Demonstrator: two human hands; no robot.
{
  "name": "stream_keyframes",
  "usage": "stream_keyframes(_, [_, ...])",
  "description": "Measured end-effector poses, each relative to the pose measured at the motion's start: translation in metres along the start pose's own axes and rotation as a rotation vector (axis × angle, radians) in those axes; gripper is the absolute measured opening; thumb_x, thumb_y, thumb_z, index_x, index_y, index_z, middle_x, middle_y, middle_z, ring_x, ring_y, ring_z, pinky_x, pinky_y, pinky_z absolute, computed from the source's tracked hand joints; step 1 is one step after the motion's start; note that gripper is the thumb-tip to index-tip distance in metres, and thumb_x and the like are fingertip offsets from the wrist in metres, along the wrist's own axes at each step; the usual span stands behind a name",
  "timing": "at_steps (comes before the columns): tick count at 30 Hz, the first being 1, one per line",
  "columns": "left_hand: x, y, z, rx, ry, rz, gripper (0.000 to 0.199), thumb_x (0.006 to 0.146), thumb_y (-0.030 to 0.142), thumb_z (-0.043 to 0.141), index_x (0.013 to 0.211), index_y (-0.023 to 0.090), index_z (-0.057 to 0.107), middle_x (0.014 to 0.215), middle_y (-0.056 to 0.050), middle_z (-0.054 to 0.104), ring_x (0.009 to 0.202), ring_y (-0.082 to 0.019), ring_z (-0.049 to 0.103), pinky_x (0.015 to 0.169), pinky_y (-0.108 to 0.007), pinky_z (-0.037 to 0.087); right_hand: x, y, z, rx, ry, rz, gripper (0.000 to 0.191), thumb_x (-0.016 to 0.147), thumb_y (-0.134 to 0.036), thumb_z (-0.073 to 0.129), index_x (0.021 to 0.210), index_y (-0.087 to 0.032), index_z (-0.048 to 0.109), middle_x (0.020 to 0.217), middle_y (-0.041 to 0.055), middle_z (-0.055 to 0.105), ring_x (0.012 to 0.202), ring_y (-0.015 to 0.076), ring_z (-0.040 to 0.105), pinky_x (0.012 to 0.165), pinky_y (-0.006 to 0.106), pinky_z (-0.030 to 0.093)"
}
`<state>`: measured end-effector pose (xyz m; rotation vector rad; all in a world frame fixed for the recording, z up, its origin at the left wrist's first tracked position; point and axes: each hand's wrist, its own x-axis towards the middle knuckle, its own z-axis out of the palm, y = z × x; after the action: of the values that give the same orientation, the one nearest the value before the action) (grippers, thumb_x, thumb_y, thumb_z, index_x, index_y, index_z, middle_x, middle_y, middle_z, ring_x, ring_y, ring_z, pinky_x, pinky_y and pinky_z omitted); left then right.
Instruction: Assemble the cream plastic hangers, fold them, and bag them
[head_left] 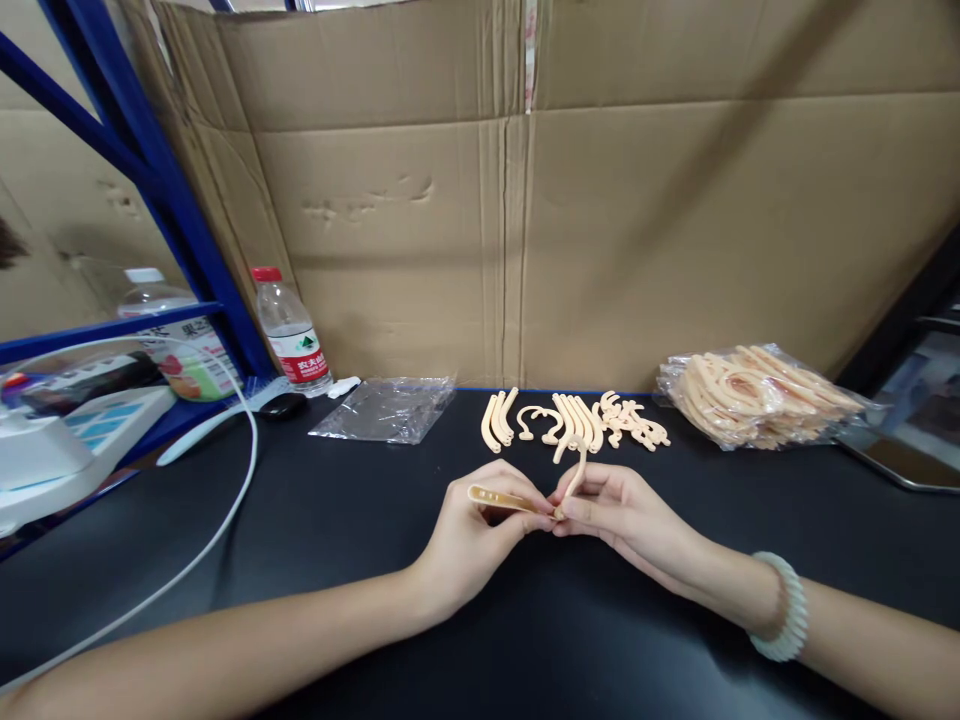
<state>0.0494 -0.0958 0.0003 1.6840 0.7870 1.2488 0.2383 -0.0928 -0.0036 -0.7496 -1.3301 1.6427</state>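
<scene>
beige pieces pinched in both hands, fingertips close together.

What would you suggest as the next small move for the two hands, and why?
Perhaps ease the two held pieces together: the left hand holds a hollow cream piece, the right hand a slim curved piece, and their ends lie close between the hands, though whether they touch is unclear.

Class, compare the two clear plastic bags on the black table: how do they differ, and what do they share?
The flat bag lies thin, while the stuffed bag bulges. The flat bag shows no pieces inside; the stuffed bag holds many beige pieces. Both are transparent, shiny and creased.
</scene>
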Motion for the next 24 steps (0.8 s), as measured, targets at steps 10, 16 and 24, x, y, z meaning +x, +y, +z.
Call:
stream_keyframes(10, [-0.0004, -0.0025, 0.0036, -0.093, 0.012, -0.083, 0.006, 0.071, 0.023, 0.076, 0.074, 0.018, 0.073, 0.079, -0.004, 0.064, 0.073, -0.020, 0.067, 0.071, -0.035, 0.059, 0.0015, 0.0038, 0.0050, -0.127, 0.059, -0.172, 0.020, 0.074, -0.033, 0.079, 0.080, -0.017, 0.069, 0.071, 0.0037, 0.068, 0.066, 0.0159, 0.065, 0.066, 0.029, 0.056])
stream_keyframes(16, [-0.0016, -0.0022, 0.0072, -0.140, 0.007, -0.132, 0.011, 0.072, 0.026, 0.076, 0.076, 0.017, 0.070, 0.078, -0.003, 0.066, 0.073, -0.020, 0.068, 0.072, -0.033, 0.058, 0.0009, 0.0028, 0.0070, -0.134, 0.096, -0.180, 0.019, 0.072, -0.033, 0.080, 0.077, -0.017, 0.070, 0.065, 0.0039, 0.068, 0.061, 0.0166, 0.065, 0.062, 0.029, 0.056])
stream_keyframes(24, [0.0014, 0.0026, 0.0081, -0.115, 0.026, -0.201, 0.017, 0.077, 0.029, 0.070, 0.081, 0.016, 0.059, 0.077, -0.001, 0.064, 0.077, -0.016, 0.062, 0.074, -0.029, 0.049, -0.0002, 0.0023, 0.0066, -0.234, 0.155, -0.214, 0.023, 0.079, -0.039, 0.073, 0.080, -0.017, 0.075, 0.080, 0.0065, 0.067, 0.062, 0.0114, 0.056, 0.053, 0.022, 0.047])
